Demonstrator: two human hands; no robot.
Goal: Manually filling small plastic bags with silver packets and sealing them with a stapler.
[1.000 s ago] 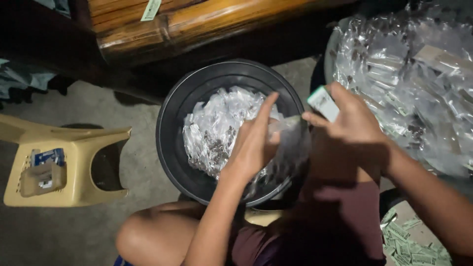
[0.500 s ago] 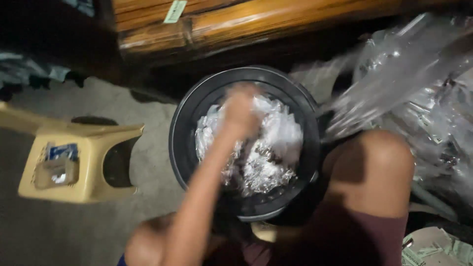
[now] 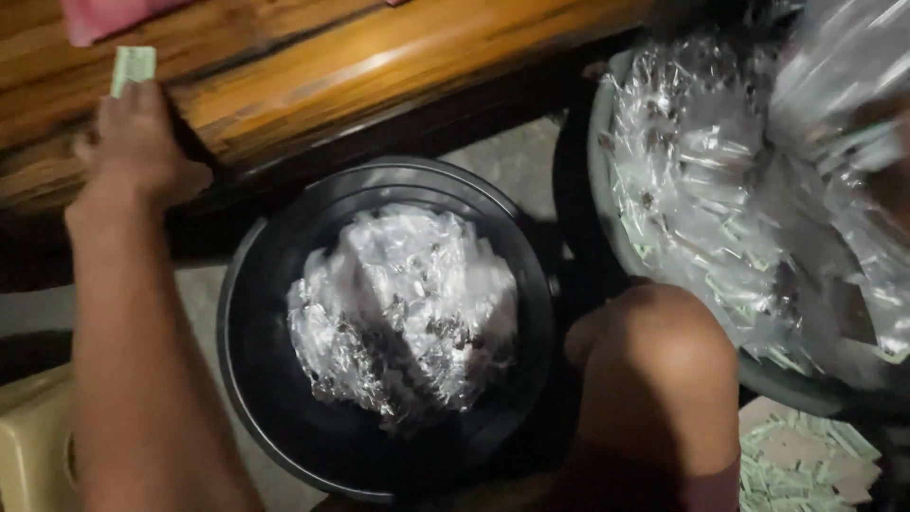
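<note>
The left hand point(image 3: 133, 152), fingers curled on the edge of the brown wooden bench point(image 3: 379, 66), covers the lower part of a small pale green paper slip point(image 3: 132, 66), so whether it grips the slip cannot be told. The right hand is lost in blur behind the heap of clear plastic packets point(image 3: 758, 190) at the right edge. The picture's left edge cuts off the tan plastic stool point(image 3: 33, 446), and the round black plastic basin point(image 3: 256, 379) runs off the bottom.

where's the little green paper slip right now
In the head view, upper left: the green slip sits at the left hand fingertips, against the wooden bench, above the black basin.
</note>
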